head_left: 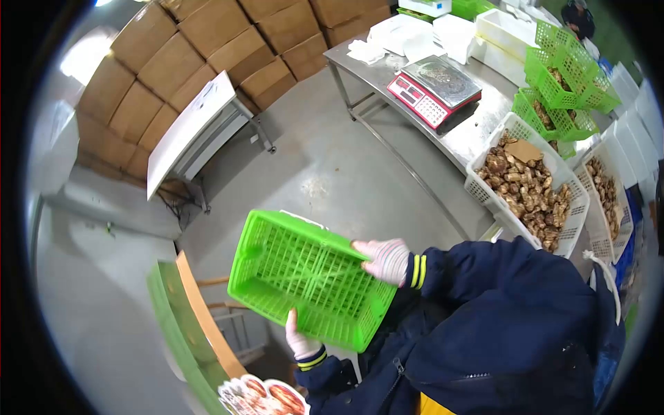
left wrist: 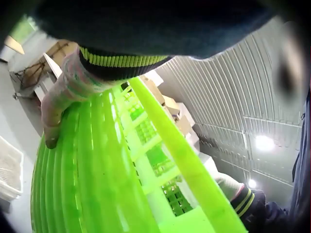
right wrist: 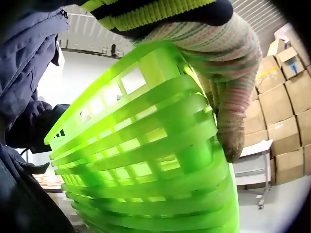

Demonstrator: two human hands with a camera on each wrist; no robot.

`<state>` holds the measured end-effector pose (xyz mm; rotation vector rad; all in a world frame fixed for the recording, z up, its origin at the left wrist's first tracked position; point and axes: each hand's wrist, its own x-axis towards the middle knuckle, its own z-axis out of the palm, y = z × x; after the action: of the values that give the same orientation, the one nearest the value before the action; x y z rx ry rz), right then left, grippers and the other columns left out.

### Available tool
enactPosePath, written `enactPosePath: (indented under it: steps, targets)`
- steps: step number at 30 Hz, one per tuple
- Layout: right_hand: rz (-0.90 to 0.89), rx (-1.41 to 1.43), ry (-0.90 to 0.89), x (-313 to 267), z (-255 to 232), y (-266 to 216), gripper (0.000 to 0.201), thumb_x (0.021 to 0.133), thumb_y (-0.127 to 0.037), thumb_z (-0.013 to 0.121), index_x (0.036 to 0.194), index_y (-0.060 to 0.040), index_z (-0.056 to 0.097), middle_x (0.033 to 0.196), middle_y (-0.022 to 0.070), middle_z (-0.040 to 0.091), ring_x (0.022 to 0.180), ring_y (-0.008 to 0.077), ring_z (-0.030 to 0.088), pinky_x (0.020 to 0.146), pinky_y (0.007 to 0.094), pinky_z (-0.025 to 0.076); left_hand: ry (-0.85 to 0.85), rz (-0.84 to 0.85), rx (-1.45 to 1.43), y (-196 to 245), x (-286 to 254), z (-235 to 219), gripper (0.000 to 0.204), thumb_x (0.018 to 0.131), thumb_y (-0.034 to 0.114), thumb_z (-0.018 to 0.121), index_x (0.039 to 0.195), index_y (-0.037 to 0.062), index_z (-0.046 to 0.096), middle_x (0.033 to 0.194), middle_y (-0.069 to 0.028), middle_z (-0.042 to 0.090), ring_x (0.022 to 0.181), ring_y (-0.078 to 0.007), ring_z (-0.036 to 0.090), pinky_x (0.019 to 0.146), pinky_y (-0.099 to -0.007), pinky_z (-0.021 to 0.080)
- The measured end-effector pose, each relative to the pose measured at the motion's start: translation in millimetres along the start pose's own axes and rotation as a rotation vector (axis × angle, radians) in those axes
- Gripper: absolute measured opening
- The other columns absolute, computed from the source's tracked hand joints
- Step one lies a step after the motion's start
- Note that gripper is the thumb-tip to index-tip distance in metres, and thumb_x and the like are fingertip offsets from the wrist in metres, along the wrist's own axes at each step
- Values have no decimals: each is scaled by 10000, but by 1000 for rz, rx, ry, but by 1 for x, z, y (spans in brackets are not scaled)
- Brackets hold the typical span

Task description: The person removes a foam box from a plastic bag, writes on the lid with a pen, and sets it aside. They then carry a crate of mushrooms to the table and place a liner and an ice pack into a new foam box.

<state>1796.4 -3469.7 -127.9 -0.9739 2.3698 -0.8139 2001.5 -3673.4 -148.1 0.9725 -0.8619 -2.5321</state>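
A nested stack of bright green plastic baskets (head_left: 315, 277) is held in front of the body, its slotted inside facing up in the head view. The layered rims of several baskets (right wrist: 146, 160) show in the right wrist view. My left hand (head_left: 302, 339), in a striped knit glove, grips the near side, thumb over the rim. Along the outer ridges in the left wrist view lie fingers (left wrist: 51, 116) of that hand. At the opposite long side, my right hand (head_left: 385, 261) grips the rim, its darkened fingertips (right wrist: 231, 141) against the outside of the stack.
A steel table (head_left: 373, 69) carries a red scale (head_left: 436, 90) and white foam boxes. White crates (head_left: 581, 207) of mushrooms stand at the right, below green baskets (head_left: 553, 90). A white wheeled table (head_left: 194, 124) stands before stacked cartons (head_left: 221, 41); an open carton (head_left: 207, 311) is at lower left.
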Motion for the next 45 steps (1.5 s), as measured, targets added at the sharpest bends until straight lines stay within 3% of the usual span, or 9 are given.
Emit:
enactPosePath:
  steps: [7,19,23,24,29,32,35,41,45]
  targets:
    - [152,8,315,168,-89,79,478,813,-243,570,1260,-94,487,991,155,616,900,346,598,768,440,478,-85,-108,119,39,257,125,420,842,281,618,1182,40,560,1066,-90,638,951,-258,601,846,-397,483]
    - [259,87,284,360,-258,164,545,833,-432,558,1236,-65,523,1033,191,619,909,333,617,782,395,492,-157,-198,254,81,499,314,402,830,260,611,1165,44,554,1017,-108,638,887,-272,609,805,-414,500]
    - [221,698,434,417,-329,254,467,879,-317,593,1225,-10,527,1006,95,640,918,181,614,797,318,500,-263,-92,355,67,613,390,381,818,260,617,1129,48,559,1004,-110,637,889,-275,607,805,-428,494]
    - [66,1431,274,414,-308,319,429,876,-332,607,1180,-32,570,929,58,635,872,149,594,696,311,504,-258,-84,325,65,590,380,367,820,256,614,1121,52,561,1004,-108,635,891,-276,606,804,-427,493]
    - [816,857,1008,384,-387,454,681,816,-363,668,1337,1,423,1051,165,610,848,225,619,658,349,531,-217,-325,349,37,690,482,319,841,250,586,1099,64,564,975,-87,627,904,-256,604,811,-415,498]
    - [1002,854,734,356,-363,456,868,798,-420,671,1418,14,246,1307,258,473,1052,348,590,780,398,524,-138,-336,307,38,645,446,338,845,251,575,1123,62,548,999,-86,622,910,-272,600,794,-437,505]
    - [1129,39,607,396,-358,522,720,766,-436,680,1261,47,476,1034,243,614,840,306,646,703,361,524,-47,-409,579,6,708,490,459,796,344,635,1163,99,512,1099,-97,577,968,-296,569,807,-489,479]
    - [1249,146,656,378,-377,515,353,804,-405,572,1002,-125,655,999,159,645,964,314,605,828,397,466,-145,-576,746,13,746,510,708,770,468,677,1329,151,378,1334,-140,383,1163,-307,440,918,-514,411]
    - [1082,177,1174,311,-405,528,281,817,-320,599,937,-71,647,813,118,646,767,272,618,702,360,488,-262,-550,598,55,768,510,794,801,545,618,1388,88,342,1394,-153,352,1248,-335,385,1021,-516,333]
